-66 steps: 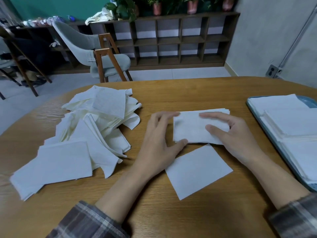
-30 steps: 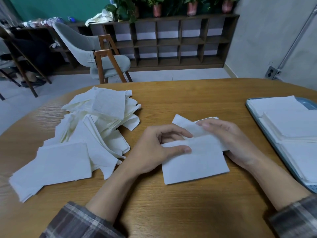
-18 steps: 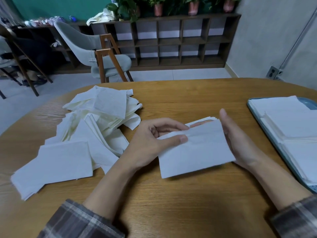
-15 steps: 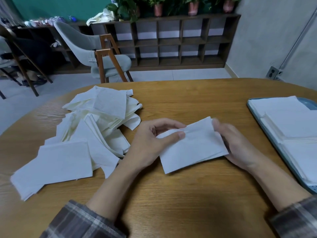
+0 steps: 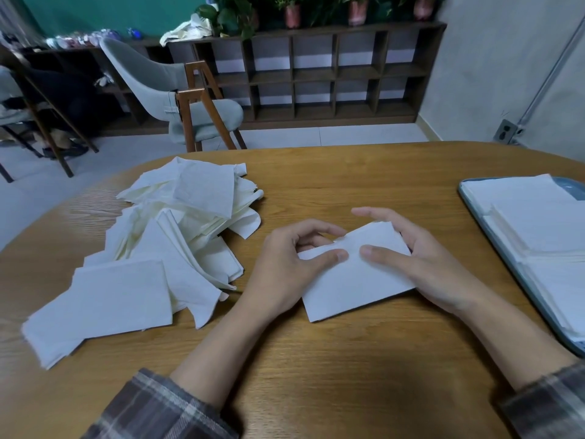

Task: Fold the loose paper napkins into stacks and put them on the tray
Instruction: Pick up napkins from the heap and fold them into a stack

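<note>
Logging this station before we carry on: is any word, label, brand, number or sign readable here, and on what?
None can be read.
The folded napkins, loose napkins and tray show no print.
Items on the shelf and the wall socket: too small and blurred to tell.

Two hands are counted at centre frame: one left hand (image 5: 278, 267) and one right hand (image 5: 424, 264). One folded stack (image 5: 354, 280) is held between them. One loose napkin heap (image 5: 177, 236) is seen at left, one tray (image 5: 489, 228) at right, and three pink pots (image 5: 292, 14) along the top.
</note>
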